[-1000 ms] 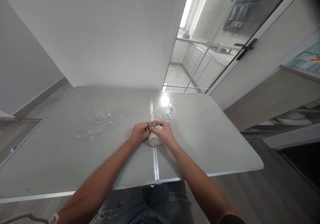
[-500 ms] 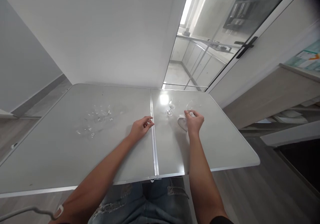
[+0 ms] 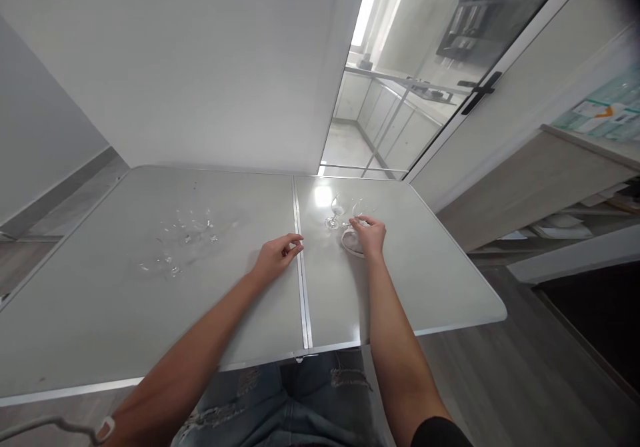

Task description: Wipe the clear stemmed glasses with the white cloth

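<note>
I have the fingers of the right hand (image 3: 372, 235) clamped low on a stemmed glass (image 3: 359, 206); whether they pinch its stem or its foot, I cannot tell. A white cloth (image 3: 353, 243) hangs on the near side of those fingers, gathered in the same hand. The left hand (image 3: 274, 255) holds nothing I can see: its thumb and forefinger are slightly apart beside the metal strip (image 3: 303, 287) that divides the table (image 3: 443, 277).

The glass is on the right half of the table, near its far side, bowl upward. I judge it light, stiff, slippery and very fragile, with a thin rim I'd never squeeze. I'd take hold at the stem, gently. The cloth should be soft and forgiving anywhere, though a loose fold could snag a neighbour.

Just left of the held one stands a second glass (image 3: 334, 218). Well apart, on the left half, is a cluster of glasses (image 3: 188, 238), too transparent for me to count. Beyond the table's far right edge is a glass door (image 3: 367, 110).
</note>
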`<state>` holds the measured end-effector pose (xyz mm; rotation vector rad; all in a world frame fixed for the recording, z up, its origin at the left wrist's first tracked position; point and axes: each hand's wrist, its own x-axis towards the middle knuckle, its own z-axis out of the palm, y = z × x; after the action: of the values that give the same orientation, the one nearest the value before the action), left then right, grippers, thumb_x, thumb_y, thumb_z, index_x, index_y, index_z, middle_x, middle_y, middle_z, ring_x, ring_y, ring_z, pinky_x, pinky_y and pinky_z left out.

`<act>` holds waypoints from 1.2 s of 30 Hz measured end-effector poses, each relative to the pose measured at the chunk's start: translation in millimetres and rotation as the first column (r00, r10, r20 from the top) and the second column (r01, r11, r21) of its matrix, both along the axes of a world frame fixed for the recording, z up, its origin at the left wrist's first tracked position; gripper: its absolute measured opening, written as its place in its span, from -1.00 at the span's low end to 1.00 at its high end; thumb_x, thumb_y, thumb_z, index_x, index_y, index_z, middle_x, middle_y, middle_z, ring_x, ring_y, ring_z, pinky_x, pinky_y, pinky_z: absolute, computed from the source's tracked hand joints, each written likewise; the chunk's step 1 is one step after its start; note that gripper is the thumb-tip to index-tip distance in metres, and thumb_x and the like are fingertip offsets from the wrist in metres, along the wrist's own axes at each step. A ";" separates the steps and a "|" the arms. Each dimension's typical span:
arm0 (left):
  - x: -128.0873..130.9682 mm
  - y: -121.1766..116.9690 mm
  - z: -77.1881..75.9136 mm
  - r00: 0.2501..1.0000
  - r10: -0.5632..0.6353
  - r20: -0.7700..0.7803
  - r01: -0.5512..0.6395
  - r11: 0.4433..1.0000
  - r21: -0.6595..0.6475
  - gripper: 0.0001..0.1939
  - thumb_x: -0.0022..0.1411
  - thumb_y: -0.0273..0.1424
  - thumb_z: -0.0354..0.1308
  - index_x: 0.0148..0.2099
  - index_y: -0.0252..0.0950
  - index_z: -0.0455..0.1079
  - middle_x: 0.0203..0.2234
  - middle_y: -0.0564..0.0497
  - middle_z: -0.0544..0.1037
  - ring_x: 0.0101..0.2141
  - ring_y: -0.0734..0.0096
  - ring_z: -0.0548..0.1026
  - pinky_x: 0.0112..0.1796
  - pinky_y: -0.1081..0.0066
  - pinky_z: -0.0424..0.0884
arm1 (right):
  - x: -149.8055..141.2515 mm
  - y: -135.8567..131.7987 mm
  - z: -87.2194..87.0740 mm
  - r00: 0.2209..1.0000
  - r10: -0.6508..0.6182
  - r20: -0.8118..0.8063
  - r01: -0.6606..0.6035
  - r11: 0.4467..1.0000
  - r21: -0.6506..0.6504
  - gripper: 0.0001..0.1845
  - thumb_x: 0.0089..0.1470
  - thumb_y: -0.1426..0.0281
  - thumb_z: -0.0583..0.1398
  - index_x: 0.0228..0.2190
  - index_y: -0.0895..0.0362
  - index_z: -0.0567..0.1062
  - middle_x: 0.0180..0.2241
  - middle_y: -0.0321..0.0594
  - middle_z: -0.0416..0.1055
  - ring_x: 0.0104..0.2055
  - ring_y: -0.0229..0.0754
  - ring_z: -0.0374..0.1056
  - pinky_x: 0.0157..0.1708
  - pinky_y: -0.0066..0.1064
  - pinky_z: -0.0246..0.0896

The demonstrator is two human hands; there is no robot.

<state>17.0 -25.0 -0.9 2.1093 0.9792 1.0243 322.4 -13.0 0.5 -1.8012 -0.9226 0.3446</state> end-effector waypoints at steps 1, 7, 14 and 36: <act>0.3 -0.5 0.6 1.000 0.000 0.003 0.000 1.000 0.001 -0.71 0.38 -0.17 0.05 -0.01 -0.18 0.44 -0.30 0.05 0.60 -0.52 0.55 0.40 -0.39 0.48 0.37 | -0.2 1.2 -0.8 1.000 0.002 0.016 -0.002 1.000 -0.005 -0.57 -0.24 0.13 0.37 -0.35 0.17 0.68 -0.37 -0.11 0.62 -0.31 -0.03 0.49 -0.23 -0.31 0.33; 0.6 -1.8 3.8 1.000 0.016 -0.001 -0.016 1.000 -0.004 -0.71 0.38 -0.16 0.05 -0.02 -0.19 0.45 -0.30 0.05 0.61 -0.52 0.54 0.40 -0.37 0.47 0.40 | 2.3 6.3 -10.3 0.992 0.048 0.117 -0.041 0.997 -0.061 -0.61 -0.17 0.16 0.30 -0.32 0.14 0.68 -0.29 -0.16 0.63 -0.25 -0.04 0.49 -0.18 -0.33 0.32; 0.7 -2.3 5.3 1.000 0.013 -0.005 -0.013 1.000 -0.014 -0.71 0.37 -0.15 0.05 -0.04 -0.19 0.45 -0.28 0.04 0.62 -0.52 0.53 0.41 -0.37 0.46 0.40 | 1.7 7.5 -17.9 0.972 0.036 0.232 -0.011 0.994 -0.109 -0.62 -0.13 0.17 0.24 -0.32 0.12 0.68 -0.33 -0.12 0.63 -0.31 -0.06 0.47 -0.21 -0.34 0.32; -27.2 5.8 16.1 0.743 0.627 0.235 -0.665 0.730 0.157 -0.77 0.41 -0.25 0.00 -0.23 -0.25 0.37 -0.38 -0.04 0.43 -0.34 0.36 0.38 -0.22 0.35 0.32 | 7.0 -31.3 -7.5 0.973 -0.068 0.220 0.122 0.963 -0.241 -0.26 -0.23 -0.15 0.31 -0.21 0.22 0.56 -0.24 0.11 0.52 -0.20 0.15 0.38 -0.11 -0.06 0.25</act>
<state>-10.2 -19.2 15.2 1.8219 1.6417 1.7020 329.4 -44.3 -7.0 -2.1416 -0.9669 0.2200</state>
